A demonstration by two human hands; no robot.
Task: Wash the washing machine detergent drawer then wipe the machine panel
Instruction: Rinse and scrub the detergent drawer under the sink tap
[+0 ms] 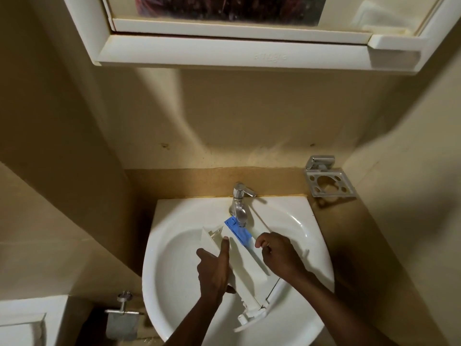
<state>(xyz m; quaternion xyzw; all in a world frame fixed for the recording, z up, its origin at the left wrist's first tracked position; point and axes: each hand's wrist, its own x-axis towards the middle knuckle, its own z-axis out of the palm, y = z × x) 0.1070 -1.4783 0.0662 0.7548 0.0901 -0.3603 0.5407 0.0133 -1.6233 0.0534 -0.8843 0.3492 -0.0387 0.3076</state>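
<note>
Lettering (270, 57) on the cabinet (199, 49) is unreadable. Left hand (214, 270) grips the detergent drawer (248, 262); right hand (277, 255) curls at its far side, grasp hidden.

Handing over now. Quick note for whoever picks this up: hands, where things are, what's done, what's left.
Left hand grips the detergent drawer on its left side, one digit on top. Right hand curls its fingers over the drawer's right edge.
The drawer lies diagonally in the sink, its blue insert under the faucet. Cannot tell if water is running.
Done: drawer is out and at the sink.
Left: finish washing it, then wipe the machine panel, which is not in view.
</note>
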